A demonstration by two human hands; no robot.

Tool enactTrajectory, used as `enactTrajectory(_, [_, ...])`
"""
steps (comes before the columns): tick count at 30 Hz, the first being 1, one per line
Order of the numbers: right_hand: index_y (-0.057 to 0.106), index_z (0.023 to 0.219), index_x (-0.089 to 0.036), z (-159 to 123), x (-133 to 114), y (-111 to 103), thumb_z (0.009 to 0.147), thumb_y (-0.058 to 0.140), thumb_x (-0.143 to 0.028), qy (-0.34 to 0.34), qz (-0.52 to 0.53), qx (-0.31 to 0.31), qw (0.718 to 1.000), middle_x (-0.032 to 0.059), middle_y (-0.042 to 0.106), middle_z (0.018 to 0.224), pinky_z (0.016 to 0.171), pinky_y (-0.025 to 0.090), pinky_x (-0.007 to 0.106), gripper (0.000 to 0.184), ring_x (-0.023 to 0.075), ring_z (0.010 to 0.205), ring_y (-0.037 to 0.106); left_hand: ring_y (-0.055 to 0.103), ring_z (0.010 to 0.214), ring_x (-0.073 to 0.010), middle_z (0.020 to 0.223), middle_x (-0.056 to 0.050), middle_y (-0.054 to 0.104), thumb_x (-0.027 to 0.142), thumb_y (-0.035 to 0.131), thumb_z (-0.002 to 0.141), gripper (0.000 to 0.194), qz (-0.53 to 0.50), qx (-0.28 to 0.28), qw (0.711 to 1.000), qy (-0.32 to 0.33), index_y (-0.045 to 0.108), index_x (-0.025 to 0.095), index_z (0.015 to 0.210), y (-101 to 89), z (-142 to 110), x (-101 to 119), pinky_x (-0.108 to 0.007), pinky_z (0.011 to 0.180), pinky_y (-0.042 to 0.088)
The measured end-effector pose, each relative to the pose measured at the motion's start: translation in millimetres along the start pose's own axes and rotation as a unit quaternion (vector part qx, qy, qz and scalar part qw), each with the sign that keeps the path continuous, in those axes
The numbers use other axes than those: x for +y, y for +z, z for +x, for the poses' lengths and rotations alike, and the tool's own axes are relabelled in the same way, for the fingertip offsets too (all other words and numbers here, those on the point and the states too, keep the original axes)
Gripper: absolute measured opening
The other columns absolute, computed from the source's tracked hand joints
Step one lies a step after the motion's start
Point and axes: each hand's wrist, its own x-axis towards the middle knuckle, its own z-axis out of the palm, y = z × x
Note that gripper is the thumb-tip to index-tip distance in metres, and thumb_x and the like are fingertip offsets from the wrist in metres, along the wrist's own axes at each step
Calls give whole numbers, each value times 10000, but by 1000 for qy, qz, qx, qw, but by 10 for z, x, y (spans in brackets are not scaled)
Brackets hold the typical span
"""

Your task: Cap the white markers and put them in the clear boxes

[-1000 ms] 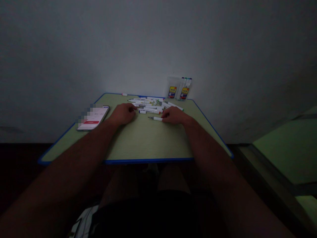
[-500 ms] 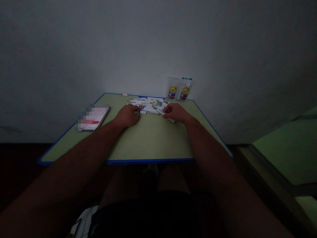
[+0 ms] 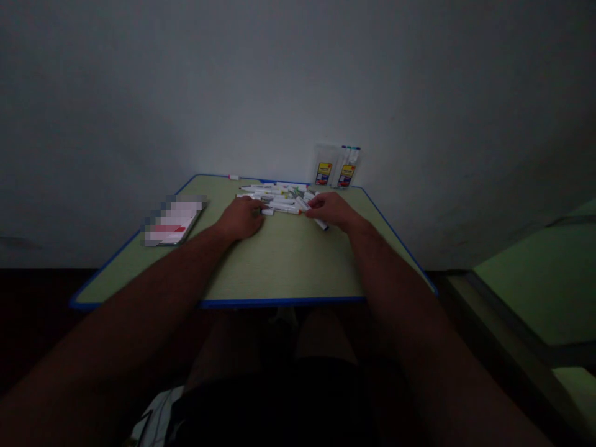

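Observation:
Many white-barrelled markers (image 3: 279,202) lie in a loose heap toward the back of the pale table. My left hand (image 3: 241,217) rests at the heap's left front, fingers curled round a marker (image 3: 267,212) whose white end sticks out to the right. At the heap's right side, my right hand (image 3: 331,210) pinches a white marker (image 3: 302,203) between thumb and fingers. A dark-tipped white length (image 3: 321,224) shows below that hand; whether it is the same marker I cannot tell. Dim light blurs the cap colours.
Two clear plastic cases (image 3: 324,166) with yellow labels stand at the back right against the wall; the right one (image 3: 347,167) holds several markers. A phone-like slab (image 3: 174,223), partly pixelated, lies at the left. One marker (image 3: 233,177) sits apart at the back edge.
The marker in my right hand has shifted: its grey tip no longer shows at the upper left, and a white end shows instead. An orange cap beside it has come into sight. Both hands barely move.

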Motion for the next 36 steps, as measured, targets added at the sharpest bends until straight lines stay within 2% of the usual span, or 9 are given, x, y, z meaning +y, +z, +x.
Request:
enactTrajectory(8, [752, 928, -139, -18, -11, -1, 717, 810, -274, 22, 13, 4, 1000, 50, 720, 861, 657, 470, 249, 257, 125, 709, 619, 657, 999, -290, 1016, -122, 728, 290, 578, 807, 295, -21, -8, 1000, -19, 749, 169, 1015, -20, -6, 9, -411, 911, 512])
enactTrajectory(16, [694, 783, -130, -13, -38, 5, 760, 769, -250, 49, 72, -24, 996, 1, 614, 637, 487, 389, 235, 143, 87, 505, 481, 666, 916, -293, 982, -110, 736, 300, 607, 784, 251, -34, -21, 997, -60, 725, 183, 971, -116, -25, 86, -399, 834, 511])
enactTrajectory(22, [695, 860, -137, -19, -35, 8, 723, 801, -264, 52, 86, -18, 995, -4, 636, 689, 525, 389, 237, 214, 94, 552, 509, 662, 848, -266, 926, -96, 739, 289, 611, 786, 243, -54, -4, 996, -74, 709, 193, 987, -168, -46, 126, -381, 798, 497])
enactTrajectory(26, [724, 839, -137, -22, -24, -2, 696, 818, -352, 41, 66, -6, 997, 8, 659, 745, 557, 366, 244, 275, 97, 605, 507, 654, 838, -253, 923, -95, 734, 287, 620, 790, 237, -63, 0, 995, -79, 705, 194, 991, -179, -51, 129, -380, 798, 492])
enactTrajectory(31, [743, 812, -146, -18, -12, -2, 751, 762, -440, 29, 56, -2, 998, 10, 654, 715, 547, 336, 248, 301, 97, 593, 488, 649, 833, -235, 923, -81, 732, 276, 655, 774, 210, -122, 12, 988, -98, 709, 195, 960, -188, -46, 115, -381, 812, 498])
enactTrajectory(36, [724, 805, -152, -25, -9, 9, 805, 728, -388, 31, 69, -12, 997, 35, 703, 755, 539, 360, 233, 236, 91, 569, 501, 648, 807, -226, 886, -65, 724, 251, 675, 742, 218, -175, 32, 979, -104, 721, 193, 947, -200, -46, 131, -378, 795, 509])
